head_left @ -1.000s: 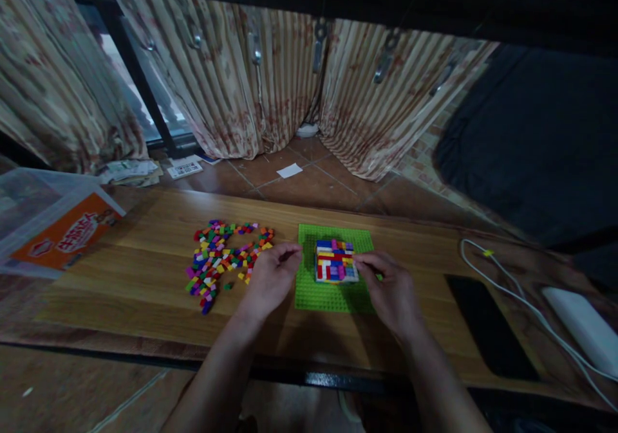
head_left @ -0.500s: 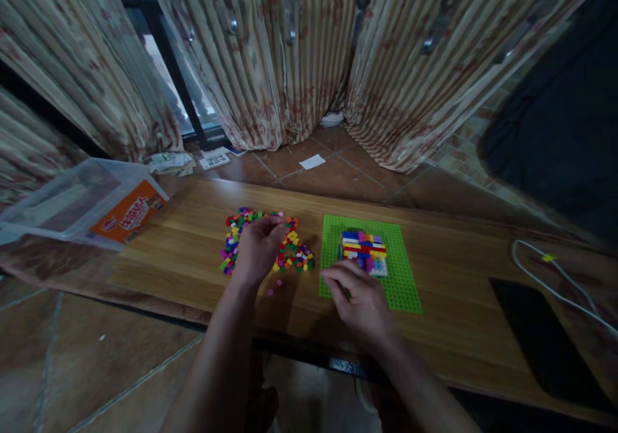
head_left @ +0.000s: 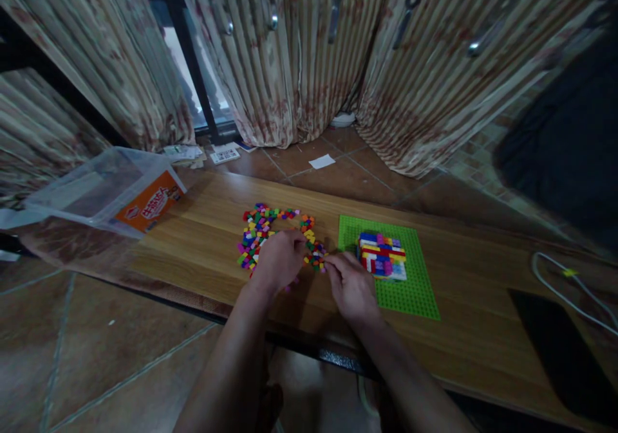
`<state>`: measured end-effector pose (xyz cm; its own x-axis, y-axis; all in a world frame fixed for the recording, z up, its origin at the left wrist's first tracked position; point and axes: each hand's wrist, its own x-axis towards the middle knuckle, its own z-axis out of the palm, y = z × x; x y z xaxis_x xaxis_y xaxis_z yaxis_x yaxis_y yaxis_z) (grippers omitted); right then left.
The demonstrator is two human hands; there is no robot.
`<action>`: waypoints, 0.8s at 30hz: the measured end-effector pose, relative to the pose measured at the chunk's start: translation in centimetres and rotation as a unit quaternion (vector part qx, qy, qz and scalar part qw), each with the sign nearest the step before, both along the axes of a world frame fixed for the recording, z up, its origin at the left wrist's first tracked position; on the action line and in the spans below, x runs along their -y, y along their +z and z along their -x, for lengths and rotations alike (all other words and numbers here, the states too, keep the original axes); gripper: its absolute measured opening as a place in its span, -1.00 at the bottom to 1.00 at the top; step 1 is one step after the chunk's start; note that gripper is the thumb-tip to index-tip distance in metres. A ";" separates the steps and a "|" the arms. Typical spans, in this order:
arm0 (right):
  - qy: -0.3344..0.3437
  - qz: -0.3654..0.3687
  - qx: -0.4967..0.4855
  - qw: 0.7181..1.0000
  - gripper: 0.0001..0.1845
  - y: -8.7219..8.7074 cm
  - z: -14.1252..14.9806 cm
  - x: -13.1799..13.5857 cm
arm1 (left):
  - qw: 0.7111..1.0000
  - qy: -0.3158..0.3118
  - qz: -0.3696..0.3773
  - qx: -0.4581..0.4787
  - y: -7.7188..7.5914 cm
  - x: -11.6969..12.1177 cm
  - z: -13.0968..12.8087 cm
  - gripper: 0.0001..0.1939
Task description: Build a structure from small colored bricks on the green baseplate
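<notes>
Many small toy bricks [head_left: 253, 233] in mixed colours lie in a loose heap on the wooden board. My left hand [head_left: 280, 262] is over the near right part of this heap, its fingers pinched together; what they hold, if anything, is too small to tell. At the heap's right edge, close to the left fingertips, my right hand [head_left: 355, 288] has thumb and forefinger pinched at the bricks. Behind its wrist side stands a layered brick block [head_left: 383, 256] in red, yellow, blue, purple and white, on a green studded baseplate [head_left: 420, 291].
A clear plastic box [head_left: 103, 188] with an orange label stands at the left end of the board [head_left: 193, 240]. A black phone-like slab [head_left: 555, 349] and a white cable [head_left: 574, 294] lie at the right. Striped curtains [head_left: 299, 66] hang behind.
My right hand has left the brick block and moved left to the loose bricks. My left hand went over the heap, then came back slightly toward the right hand. The view has turned left.
</notes>
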<state>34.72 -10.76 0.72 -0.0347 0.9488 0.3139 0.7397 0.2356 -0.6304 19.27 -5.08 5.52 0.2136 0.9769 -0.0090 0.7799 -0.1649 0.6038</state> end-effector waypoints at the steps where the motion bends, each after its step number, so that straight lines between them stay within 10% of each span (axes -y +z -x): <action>1: -0.006 0.000 0.009 1.000 -0.77 -0.1 0.1 -0.1 | 1.000 0.003 -0.003 -0.004 0.0 0.0 0.2 -0.73; 24: 0.019 0.016 0.053 0.998 -0.74 -0.2 0.0 -0.9 | 1.000 0.010 0.000 -0.021 0.0 0.3 0.4 -0.72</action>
